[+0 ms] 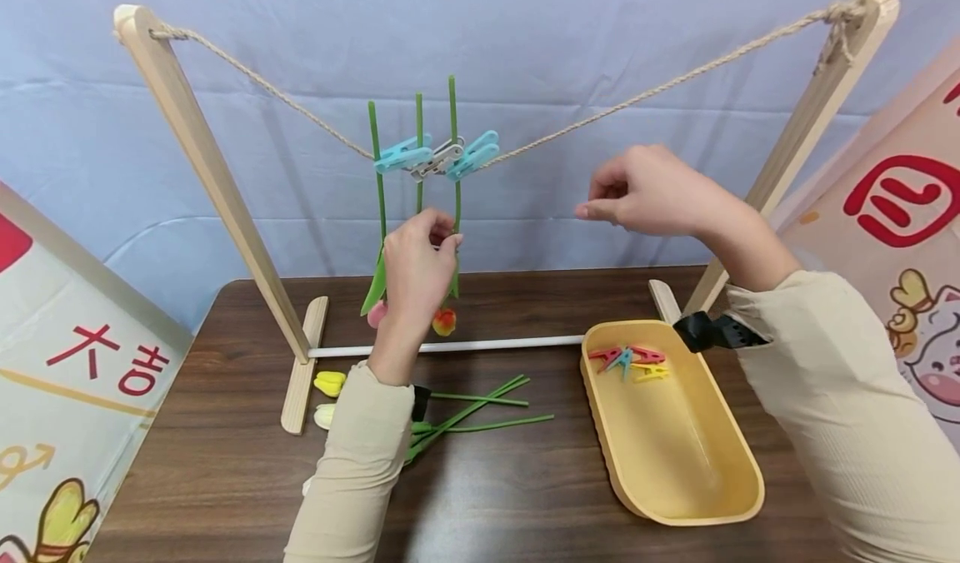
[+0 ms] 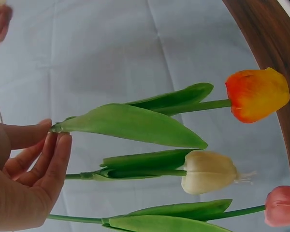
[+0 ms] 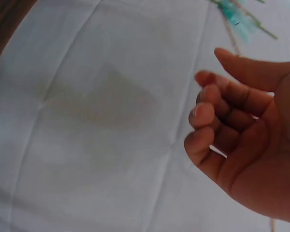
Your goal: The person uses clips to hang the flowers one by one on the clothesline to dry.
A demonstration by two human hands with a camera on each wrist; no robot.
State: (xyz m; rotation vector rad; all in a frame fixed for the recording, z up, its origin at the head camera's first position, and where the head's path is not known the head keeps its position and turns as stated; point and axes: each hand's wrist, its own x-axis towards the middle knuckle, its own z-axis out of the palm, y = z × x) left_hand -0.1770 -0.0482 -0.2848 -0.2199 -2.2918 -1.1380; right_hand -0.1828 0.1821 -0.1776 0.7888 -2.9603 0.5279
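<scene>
My left hand [image 1: 418, 263] pinches an orange and yellow tulip [image 2: 258, 95] between thumb and fingertips, at the base of its leaves. This tulip hangs head down from the rope [image 1: 652, 97], its stem in a blue clothespin [image 1: 476, 155]. Beside it hang a cream tulip [image 2: 209, 171], held by a grey clothespin [image 1: 438, 160], and a pink tulip [image 2: 282, 206], held by another blue clothespin [image 1: 403, 155]. To the right, below the rope, my right hand [image 1: 660, 192] is raised in the air with loosely curled fingers and nothing in it.
Wooden posts [image 1: 210, 171] carry the rope, and a white rod [image 1: 517, 344] joins their feet low down. A yellow tray [image 1: 660, 446] at right contains several coloured clothespins [image 1: 622, 359]. More tulips, one yellow [image 1: 330, 383], lie on the brown table [image 1: 187, 455], partly behind the left forearm.
</scene>
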